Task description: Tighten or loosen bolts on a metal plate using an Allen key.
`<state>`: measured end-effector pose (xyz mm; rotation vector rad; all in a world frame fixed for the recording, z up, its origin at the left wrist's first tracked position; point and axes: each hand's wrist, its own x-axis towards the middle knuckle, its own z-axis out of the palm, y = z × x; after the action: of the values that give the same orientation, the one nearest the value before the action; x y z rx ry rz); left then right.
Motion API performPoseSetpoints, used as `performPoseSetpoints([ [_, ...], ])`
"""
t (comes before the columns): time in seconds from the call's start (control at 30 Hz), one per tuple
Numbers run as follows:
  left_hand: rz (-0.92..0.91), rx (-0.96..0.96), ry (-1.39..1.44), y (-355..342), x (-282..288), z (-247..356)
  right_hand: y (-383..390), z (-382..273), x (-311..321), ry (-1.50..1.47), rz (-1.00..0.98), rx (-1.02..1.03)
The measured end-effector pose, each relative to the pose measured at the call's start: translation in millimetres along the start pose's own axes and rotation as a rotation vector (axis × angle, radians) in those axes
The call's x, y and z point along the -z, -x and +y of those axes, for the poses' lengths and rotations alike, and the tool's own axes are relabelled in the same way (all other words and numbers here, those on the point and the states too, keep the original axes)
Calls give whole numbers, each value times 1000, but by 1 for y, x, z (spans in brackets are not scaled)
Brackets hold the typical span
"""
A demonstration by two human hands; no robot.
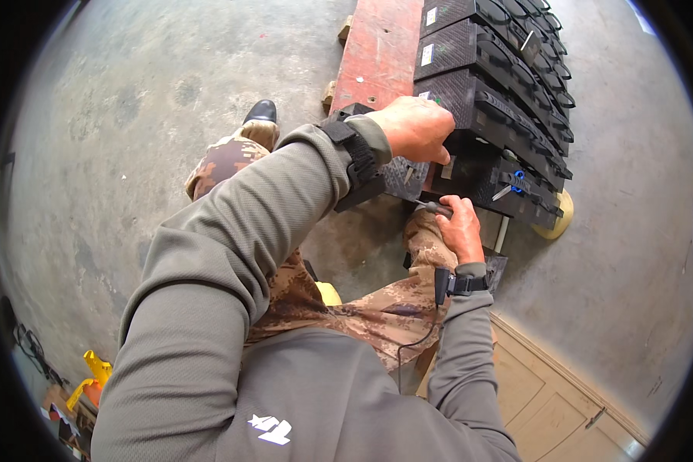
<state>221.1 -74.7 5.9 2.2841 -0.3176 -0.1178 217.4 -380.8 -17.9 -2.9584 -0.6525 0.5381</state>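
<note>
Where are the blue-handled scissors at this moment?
In the head view, right of centre, the blue-handled scissors are at the strapped side of the nearest black box, up and to the right of the right hand.

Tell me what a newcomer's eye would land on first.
Probably the row of black boxes, upper right, and the red board to its left. Next, blue-handled scissors at the row's near end and, lower left of them, the right hand gripping a dark-handled tool.

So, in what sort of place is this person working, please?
Probably a workshop or small factory: there is a bare concrete floor, a row of similar black box-like units, and a slim handheld tool in the right hand.
</note>
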Motion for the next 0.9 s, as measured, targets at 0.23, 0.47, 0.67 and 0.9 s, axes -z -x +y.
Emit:
performPoseSetpoints([
  [0.23,-11,4,-6,-1,-1,0,5,27,2,-341,-32,-292],
  [0.47,-3,-4,-11,-1,-2,-3,7,7,3,-294,5,-133],
  [0.67,13,-16,-5,0,-1,-1,8,8,5,-138,-14,-20],
  [0.9,2,7,0,2,-2,-2,17,5,15,-396,-20,-318],
])
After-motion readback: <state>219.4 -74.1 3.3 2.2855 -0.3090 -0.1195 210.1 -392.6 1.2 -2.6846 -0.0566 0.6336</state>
